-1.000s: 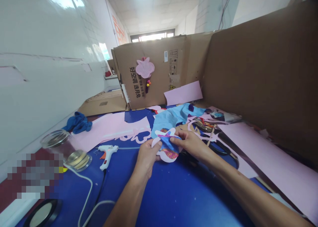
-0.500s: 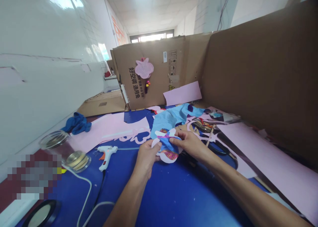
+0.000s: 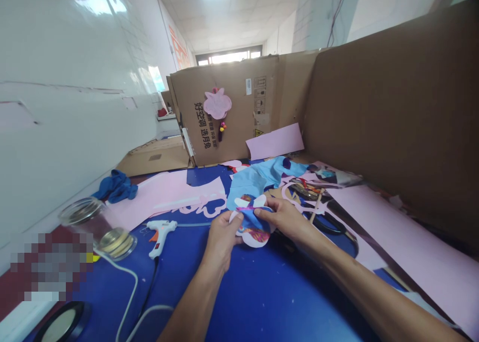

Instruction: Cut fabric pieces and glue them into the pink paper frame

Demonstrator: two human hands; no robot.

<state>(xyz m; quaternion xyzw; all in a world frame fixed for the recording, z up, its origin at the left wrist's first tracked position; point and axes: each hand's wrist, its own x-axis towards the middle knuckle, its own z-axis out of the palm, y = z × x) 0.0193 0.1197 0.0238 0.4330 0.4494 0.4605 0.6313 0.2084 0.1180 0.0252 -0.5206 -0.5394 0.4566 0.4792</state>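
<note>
Between my two hands is a white paper cutout [image 3: 257, 240] with a rounded, lobed outline and two ear-like tips. Blue, pink and orange patterned fabric [image 3: 258, 222] covers its middle. My left hand [image 3: 223, 232] pinches the cutout's left edge, thumb on top. On the upper right side, my right hand [image 3: 281, 214] grips it, thumb pressing the fabric. The cutout is held up over the blue table [image 3: 258, 292]. Just behind it lies a light blue cloth [image 3: 250, 180]. To the left, a white glue gun [image 3: 160, 236] with an orange trigger lies on the table.
A glass jar [image 3: 121, 242] lies tipped at left, near a dark blue cloth [image 3: 117, 185] and a white cable [image 3: 134, 282]. Pink sheets [image 3: 160, 192] and cut scraps [image 3: 211, 207] spread behind. Cardboard panels [image 3: 239, 122] stand at the back and right, one bearing a pink cutout [image 3: 217, 104].
Both hands keep their hold on the paper cutout. It has shifted and tilted very slightly; the surroundings look the same.
</note>
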